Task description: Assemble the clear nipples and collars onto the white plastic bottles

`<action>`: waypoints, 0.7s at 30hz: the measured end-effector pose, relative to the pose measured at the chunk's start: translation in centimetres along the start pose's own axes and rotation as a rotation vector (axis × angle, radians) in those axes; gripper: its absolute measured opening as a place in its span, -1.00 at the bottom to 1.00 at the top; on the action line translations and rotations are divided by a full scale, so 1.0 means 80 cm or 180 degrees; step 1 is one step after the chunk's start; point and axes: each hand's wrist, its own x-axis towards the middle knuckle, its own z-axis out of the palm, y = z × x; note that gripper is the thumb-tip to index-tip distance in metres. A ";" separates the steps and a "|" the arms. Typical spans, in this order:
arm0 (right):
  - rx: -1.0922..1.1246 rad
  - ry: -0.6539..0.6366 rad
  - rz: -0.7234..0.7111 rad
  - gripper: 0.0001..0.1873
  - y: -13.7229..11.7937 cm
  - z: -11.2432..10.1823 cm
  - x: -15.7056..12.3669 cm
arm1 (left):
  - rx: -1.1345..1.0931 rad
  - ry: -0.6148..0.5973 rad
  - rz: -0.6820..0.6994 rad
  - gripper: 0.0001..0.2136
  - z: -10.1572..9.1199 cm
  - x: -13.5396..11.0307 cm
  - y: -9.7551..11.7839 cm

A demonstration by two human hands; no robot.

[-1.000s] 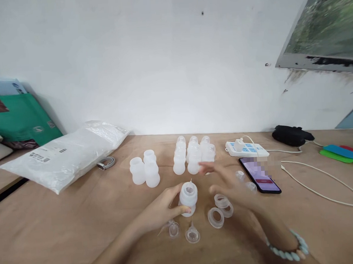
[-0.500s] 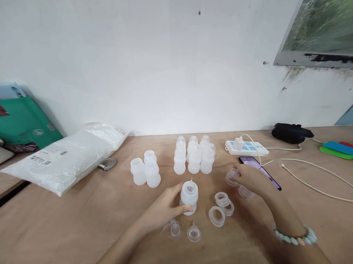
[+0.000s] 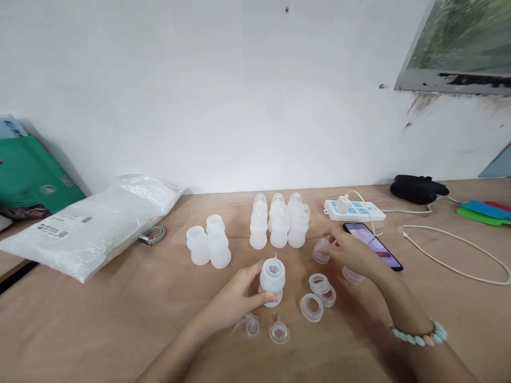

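Note:
My left hand (image 3: 239, 295) is wrapped round a white baby bottle (image 3: 272, 282) with a ring and a teat on its top. The fingers of my right hand (image 3: 348, 249) are closed on a clear bottle cap (image 3: 321, 251), to the right of the bottle. Another clear cap (image 3: 352, 275) lies under that hand, partly hidden by it. Between my hands are several translucent rings (image 3: 312, 307). Two clear teats, one a silicone teat (image 3: 279, 331) and the other a teat (image 3: 252, 325) near my left wrist, lie in front of the bottle.
Capped bottles (image 3: 278, 224) stand in rows at the back, with uncapped bottles (image 3: 218, 245) to their left. A phone (image 3: 376, 247), a power strip (image 3: 359, 210) and a white cable (image 3: 466, 283) are on the right. A plastic parcel (image 3: 98, 222) lies left, beside a metal band (image 3: 152, 236).
My right hand has moved left with the clear cap, closer to the bottle. My left hand still holds the bottle in nearly the same place. The whole view has shifted slightly.

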 end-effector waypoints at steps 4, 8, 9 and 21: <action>0.0484 0.0317 0.0168 -0.55 0.028 -0.011 -0.011 | 0.0003 -0.0008 0.0033 -0.66 0.000 0.000 0.002; 0.0540 0.0336 0.0221 -0.57 0.045 -0.016 -0.034 | 0.0059 -0.0012 0.0030 -0.65 0.000 0.000 0.003; 0.0468 0.0260 0.0240 -0.60 0.045 -0.017 -0.040 | 0.0067 -0.0015 0.0021 -0.65 0.000 -0.001 0.004; 0.0064 0.0380 0.0551 -0.70 0.032 -0.036 -0.066 | 0.0126 -0.0024 -0.0054 -0.71 0.000 0.000 0.004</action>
